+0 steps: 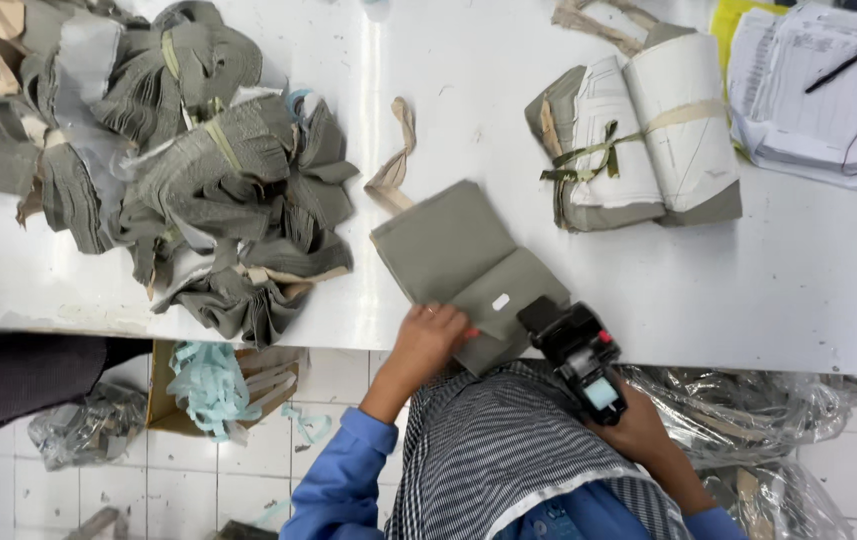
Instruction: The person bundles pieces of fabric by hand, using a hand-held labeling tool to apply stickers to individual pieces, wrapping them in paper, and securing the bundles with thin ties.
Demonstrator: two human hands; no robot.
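A stack of grey-green cut fabric pieces [445, 243] lies at the near edge of the white table [808, 290]. The top piece [513, 290] is turned forward and bears a small white sticker [500, 301]. My left hand [429, 335] presses flat on the near corner of that piece, fingers on the cloth. My right hand [638, 430] grips a black label gun with red parts [578, 350], its nose just right of the sticker at the fabric's edge. A beige cloth tie [395, 160] lies behind the stack.
A large heap of tied grey fabric bundles [188, 170] fills the table's left. A tied bundle with white paper patterns [638, 135] sits at back right, beside papers with a pen [828, 85]. Below the table: a cardboard box of light-blue strips [213, 385] and plastic bags [748, 410].
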